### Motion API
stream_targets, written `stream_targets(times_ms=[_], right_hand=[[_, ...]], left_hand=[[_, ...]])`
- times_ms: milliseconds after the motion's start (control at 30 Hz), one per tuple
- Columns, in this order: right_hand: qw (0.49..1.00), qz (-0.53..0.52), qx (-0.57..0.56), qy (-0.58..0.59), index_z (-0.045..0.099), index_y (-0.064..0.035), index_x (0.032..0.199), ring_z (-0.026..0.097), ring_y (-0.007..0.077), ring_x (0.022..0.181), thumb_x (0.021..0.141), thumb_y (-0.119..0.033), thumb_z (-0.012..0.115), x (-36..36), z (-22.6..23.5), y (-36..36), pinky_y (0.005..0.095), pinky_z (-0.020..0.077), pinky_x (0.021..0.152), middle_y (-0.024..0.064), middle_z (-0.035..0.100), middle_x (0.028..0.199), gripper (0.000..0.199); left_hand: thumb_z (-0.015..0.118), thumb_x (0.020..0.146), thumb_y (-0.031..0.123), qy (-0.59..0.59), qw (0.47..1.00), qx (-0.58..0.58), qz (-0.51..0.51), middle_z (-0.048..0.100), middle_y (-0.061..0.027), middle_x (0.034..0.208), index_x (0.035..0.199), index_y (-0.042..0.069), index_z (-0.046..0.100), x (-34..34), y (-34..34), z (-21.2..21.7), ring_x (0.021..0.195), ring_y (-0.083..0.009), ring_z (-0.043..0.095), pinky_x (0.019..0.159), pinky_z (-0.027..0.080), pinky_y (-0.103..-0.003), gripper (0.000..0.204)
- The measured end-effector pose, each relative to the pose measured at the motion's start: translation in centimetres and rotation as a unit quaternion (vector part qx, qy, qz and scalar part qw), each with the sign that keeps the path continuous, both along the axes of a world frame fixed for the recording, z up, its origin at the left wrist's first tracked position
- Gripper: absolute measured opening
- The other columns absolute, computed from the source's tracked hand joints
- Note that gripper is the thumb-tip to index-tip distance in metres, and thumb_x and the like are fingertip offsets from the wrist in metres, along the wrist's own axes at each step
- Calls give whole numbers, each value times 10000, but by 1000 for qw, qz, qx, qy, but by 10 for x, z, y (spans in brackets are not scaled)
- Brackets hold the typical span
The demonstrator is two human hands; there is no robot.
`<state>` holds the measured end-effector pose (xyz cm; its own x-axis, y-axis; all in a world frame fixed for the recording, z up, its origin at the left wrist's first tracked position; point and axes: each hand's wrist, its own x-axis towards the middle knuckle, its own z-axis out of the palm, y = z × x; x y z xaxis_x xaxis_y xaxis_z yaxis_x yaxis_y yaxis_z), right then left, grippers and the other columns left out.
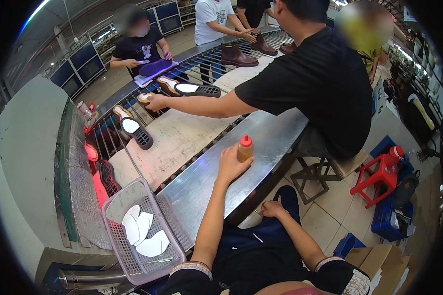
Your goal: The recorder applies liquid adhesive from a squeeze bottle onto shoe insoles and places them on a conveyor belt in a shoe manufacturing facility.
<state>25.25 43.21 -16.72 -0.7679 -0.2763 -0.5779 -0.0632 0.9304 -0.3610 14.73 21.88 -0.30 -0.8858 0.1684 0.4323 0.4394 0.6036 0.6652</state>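
Observation:
My left hand (230,166) reaches forward over the metal table (270,135) and wraps around the lower part of an amber squeeze bottle (245,150) with a red cap, which stands upright on the table. My right hand (272,208) rests on my dark-trousered thigh below the table edge, with its fingers curled and nothing in it.
A grey plastic basket (120,246) with white insoles sits at my left. On the conveyor (182,132) beyond lie black soles (136,132) and brown shoes (237,55). A seated person in black (325,78) reaches across it. A red stool (379,172) stands at the right.

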Motion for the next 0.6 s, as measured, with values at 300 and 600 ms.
stream_targets(times_ms=[300,600], right_hand=[[1000,-8,4,0,709,-141,947,618,318,1142,812,-337,623,2,1,-2,721,18,1117,129,707,1059,253],[1000,-11,5,8,721,-126,989,617,332,1146,838,-332,546,2,2,-6,724,40,1114,156,700,1094,310]], left_hand=[[772,727,382,9,1000,0,3,666,-164,1113,1242,81,593,0,-2,-4,1060,-361,584,1008,373,-453,623],[760,734,403,-5,1000,-2,4,676,-146,1045,1164,92,613,1,-4,-1,1028,-342,598,992,378,-439,551]])
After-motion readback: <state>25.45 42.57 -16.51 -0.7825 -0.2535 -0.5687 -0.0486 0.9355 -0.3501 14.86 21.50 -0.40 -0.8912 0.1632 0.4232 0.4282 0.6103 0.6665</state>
